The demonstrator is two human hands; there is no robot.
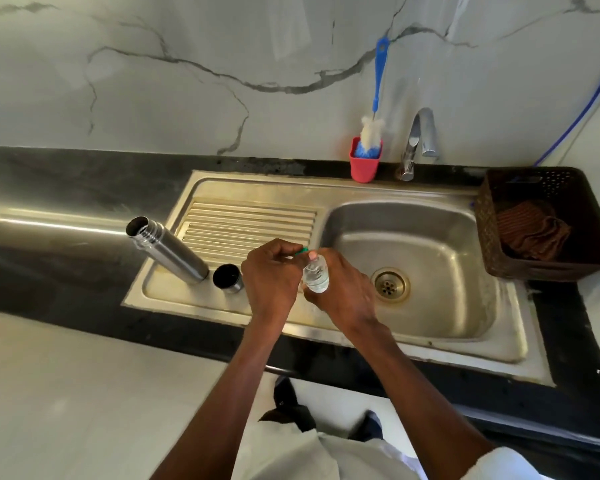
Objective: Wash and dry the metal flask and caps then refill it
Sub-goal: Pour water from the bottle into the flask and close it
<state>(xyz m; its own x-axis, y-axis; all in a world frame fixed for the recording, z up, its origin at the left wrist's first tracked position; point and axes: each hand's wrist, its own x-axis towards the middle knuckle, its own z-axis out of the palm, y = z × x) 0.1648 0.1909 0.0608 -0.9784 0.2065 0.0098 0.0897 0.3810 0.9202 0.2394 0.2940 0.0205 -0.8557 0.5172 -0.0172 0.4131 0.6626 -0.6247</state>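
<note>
The sink [426, 237] lies just right of the gripped bottle, its basin looking dry. The flask [168, 251] stands open-mouthed on the drainboard, left of the hands, with one cap [226, 278] beside its base. The right hand [340, 292] grasps a small water bottle [315, 277]; the left hand [271, 275] pinches its green lid [303, 250]. Washing and drying look finished; refilling is about to start, then capping remains.
</note>
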